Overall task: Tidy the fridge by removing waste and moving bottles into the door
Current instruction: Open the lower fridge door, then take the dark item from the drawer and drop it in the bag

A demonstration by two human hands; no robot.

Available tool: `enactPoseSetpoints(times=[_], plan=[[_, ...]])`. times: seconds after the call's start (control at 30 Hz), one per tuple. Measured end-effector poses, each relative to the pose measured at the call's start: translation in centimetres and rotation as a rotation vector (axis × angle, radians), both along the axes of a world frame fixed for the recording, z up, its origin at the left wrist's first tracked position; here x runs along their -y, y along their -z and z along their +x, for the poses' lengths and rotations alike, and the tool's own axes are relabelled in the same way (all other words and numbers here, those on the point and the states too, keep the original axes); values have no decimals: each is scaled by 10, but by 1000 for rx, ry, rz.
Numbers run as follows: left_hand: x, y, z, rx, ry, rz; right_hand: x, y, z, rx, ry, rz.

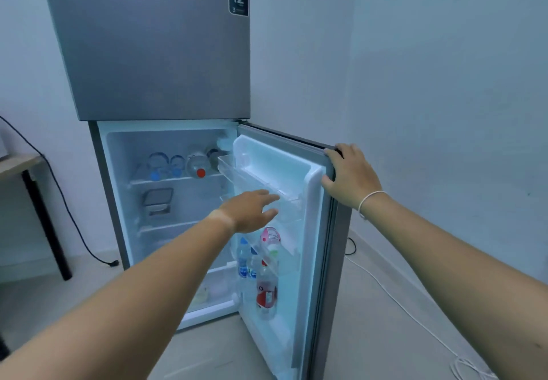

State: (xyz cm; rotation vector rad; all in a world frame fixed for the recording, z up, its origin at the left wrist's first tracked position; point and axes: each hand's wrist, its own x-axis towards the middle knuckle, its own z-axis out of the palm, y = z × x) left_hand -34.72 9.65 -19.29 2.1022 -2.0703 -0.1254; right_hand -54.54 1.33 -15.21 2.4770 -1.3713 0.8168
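Observation:
The lower fridge door (314, 231) stands open to the right. My right hand (350, 176) grips its top outer corner. My left hand (252, 209) reaches forward, fingers apart and holding nothing, in front of the door's clear upper shelf (258, 179). Several bottles lie on their sides on the top inner shelf (178, 178), among them one with a red cap (198, 166) and one with a blue cap (157, 166). A pink-topped bottle (270, 241), blue-labelled bottles (243, 258) and a red-labelled bottle (267, 292) stand in the lower door shelves.
A dark-rimmed container (157, 200) sits on the middle inner shelf. The grey freezer door (154, 47) above is closed. A table with a black leg (44, 216) stands at the left, with a black cable (74, 219) beside it. A white cable (415, 314) runs across the floor at the right.

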Motion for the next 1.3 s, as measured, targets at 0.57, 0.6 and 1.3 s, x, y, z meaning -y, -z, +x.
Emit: enactPoseSetpoints(times=[0.57, 0.6, 1.3], plan=[[-2, 24, 36, 4, -84, 35, -16, 5, 48, -129, -112, 11], [-3, 28, 44, -3, -101, 33, -19, 9, 59, -141, -144, 34], [20, 211, 251, -452, -566, 99, 62, 259, 294, -168, -356, 726]])
